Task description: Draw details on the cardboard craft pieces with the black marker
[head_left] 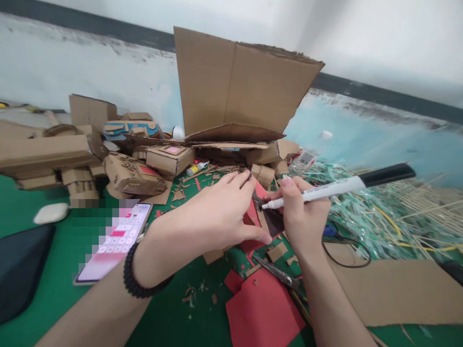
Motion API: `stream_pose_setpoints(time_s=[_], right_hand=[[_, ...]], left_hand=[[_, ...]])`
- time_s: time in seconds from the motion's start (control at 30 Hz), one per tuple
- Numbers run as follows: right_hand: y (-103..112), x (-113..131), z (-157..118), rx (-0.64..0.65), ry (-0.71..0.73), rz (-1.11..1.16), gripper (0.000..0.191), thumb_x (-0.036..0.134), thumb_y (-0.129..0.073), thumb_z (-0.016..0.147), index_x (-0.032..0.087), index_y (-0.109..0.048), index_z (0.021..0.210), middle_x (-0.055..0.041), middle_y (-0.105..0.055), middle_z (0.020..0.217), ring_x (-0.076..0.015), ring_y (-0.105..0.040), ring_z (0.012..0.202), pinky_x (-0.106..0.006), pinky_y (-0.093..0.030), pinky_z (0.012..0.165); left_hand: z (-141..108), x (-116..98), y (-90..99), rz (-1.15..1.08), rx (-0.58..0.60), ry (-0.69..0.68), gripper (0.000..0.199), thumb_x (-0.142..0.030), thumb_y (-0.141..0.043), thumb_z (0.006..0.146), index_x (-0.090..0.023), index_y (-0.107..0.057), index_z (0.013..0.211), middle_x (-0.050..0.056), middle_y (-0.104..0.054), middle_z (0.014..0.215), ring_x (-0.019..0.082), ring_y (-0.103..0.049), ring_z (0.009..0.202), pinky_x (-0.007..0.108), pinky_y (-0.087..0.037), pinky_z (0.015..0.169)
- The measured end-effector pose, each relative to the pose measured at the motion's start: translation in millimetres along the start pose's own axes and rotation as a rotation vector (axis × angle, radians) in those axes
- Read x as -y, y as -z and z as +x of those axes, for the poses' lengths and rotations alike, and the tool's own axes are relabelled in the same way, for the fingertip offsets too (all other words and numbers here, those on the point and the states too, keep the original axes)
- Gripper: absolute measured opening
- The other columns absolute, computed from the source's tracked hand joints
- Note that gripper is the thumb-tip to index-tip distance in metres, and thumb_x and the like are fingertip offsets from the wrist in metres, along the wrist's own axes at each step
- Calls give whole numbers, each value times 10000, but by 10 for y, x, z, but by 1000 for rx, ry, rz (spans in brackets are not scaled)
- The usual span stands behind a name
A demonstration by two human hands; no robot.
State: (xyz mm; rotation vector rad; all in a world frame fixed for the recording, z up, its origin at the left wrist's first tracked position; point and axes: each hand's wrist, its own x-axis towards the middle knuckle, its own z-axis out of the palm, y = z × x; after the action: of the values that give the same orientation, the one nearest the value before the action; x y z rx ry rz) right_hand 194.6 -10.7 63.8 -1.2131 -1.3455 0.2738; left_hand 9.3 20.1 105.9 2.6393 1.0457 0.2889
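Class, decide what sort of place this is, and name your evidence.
Probably a craft workspace: scissors beside red paper, a large cardboard sheet, and thin sticks in plastic wrapping.

The one view looks forward and down from the person's head, close over the table (173, 318). The left hand (217, 212) and right hand (304, 217) sit near, mid-frame, forearms entering from the bottom edge. The wall (361, 38) spans the top, its band (90, 25) slanting down rightward.
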Motion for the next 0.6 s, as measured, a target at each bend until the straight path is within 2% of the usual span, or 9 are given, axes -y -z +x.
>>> stream_pose_setpoints(time_s=[0.17,0.3,0.47,0.6], right_hand=[[-7,7,3,-43,-16,-21,419,447,-638,1028,239,-655,665,21,-596,539,-145,-517,493,-299,-417,507],[-13,35,11,-6,-20,-21,423,449,-662,1015,232,-655,652,22,-603,542,-134,-504,492,-289,-389,493],[-2,36,1,-11,-2,-21,436,439,-642,1028,244,-623,638,10,-606,541,-153,-551,504,-294,-428,506],[0,43,-3,-19,18,-41,428,454,-653,1021,240,-634,652,24,-580,533,-139,-494,485,-288,-390,484]], left_hand=[[-9,-22,19,-18,6,0,954,-768,-748,888,-125,-548,1563,212,-486,1705,412,-429,1603,457,-423,1256],[-12,-46,54,-34,24,7,907,-730,-769,898,-113,-572,1533,206,-553,1636,397,-502,1536,463,-439,1246],[-6,-14,20,-18,7,3,960,-773,-745,889,-139,-530,1577,205,-489,1696,411,-419,1607,471,-408,1281],[1,31,-25,-27,-17,-30,916,-776,-742,889,-147,-565,1532,201,-528,1655,412,-425,1599,473,-428,1261]])
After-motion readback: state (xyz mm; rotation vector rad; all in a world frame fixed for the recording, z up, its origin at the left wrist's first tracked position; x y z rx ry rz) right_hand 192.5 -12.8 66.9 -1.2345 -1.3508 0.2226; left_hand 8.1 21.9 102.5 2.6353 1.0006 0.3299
